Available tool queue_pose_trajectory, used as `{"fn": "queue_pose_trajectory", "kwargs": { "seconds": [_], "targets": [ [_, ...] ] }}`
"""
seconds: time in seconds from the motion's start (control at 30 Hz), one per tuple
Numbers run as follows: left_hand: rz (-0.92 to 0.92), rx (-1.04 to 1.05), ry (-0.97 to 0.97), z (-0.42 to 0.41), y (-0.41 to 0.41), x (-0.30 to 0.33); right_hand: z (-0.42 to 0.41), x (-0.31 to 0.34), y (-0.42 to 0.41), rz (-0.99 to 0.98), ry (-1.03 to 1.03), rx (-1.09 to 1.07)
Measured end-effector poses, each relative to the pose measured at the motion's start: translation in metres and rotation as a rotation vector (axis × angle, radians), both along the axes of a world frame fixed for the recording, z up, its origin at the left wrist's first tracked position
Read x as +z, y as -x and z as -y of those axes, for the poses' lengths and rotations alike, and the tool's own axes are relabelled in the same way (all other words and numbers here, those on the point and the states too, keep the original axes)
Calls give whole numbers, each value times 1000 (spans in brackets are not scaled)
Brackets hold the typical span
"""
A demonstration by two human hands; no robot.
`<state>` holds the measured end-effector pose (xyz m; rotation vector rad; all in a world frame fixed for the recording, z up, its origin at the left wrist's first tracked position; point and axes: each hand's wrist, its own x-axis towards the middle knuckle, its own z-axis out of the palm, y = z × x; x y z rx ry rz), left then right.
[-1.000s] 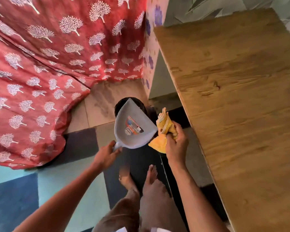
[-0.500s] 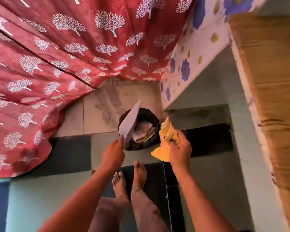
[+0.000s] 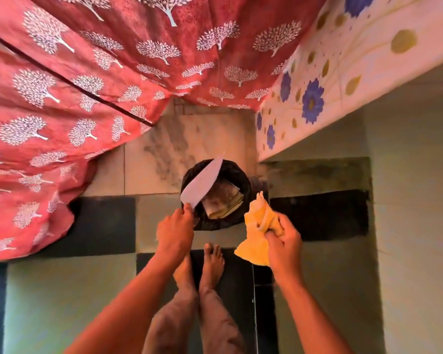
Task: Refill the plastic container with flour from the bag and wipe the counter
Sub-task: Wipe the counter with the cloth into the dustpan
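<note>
The left hand (image 3: 175, 232) grips a grey plastic dustpan (image 3: 201, 183) tilted over the black-lined bin (image 3: 243, 180), likely tipping sweepings, while the right hand (image 3: 283, 242), fingers curled, clutches the bunched yellow cloth (image 3: 256, 233).

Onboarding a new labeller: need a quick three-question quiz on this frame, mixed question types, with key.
1. True or false: the left hand holds the grey plastic dustpan tilted over the round black-lined bin.
2. What does the right hand grip?
A. a flour bag
B. a crumpled yellow cloth
C. a plastic container
3. Fill in: the bin stands on the floor below the red tree-print ____.

Key
1. True
2. B
3. curtain
</note>
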<state>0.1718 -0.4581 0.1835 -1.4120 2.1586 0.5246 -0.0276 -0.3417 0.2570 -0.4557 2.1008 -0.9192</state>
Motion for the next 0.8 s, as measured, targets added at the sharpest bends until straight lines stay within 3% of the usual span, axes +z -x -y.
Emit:
{"fn": "queue_pose_trajectory", "kwargs": {
  "seconds": [0.13,0.27,0.37,0.63,0.8],
  "targets": [
    [-61,126,-133,29,-20,-5,8,-3,5,9,-13,23],
    [-380,435,-407,46,-35,-33,11,-16,6,11,-38,0],
    [-483,453,-580,54,-37,-70,9,-36,4,12,-4,-46],
    [-309,183,-632,61,-13,-169,-7,-96,5,39,-43,-144],
    [-72,261,-422,61,-10,-180,-6,-115,7,57,-73,-153]
  ]
}}
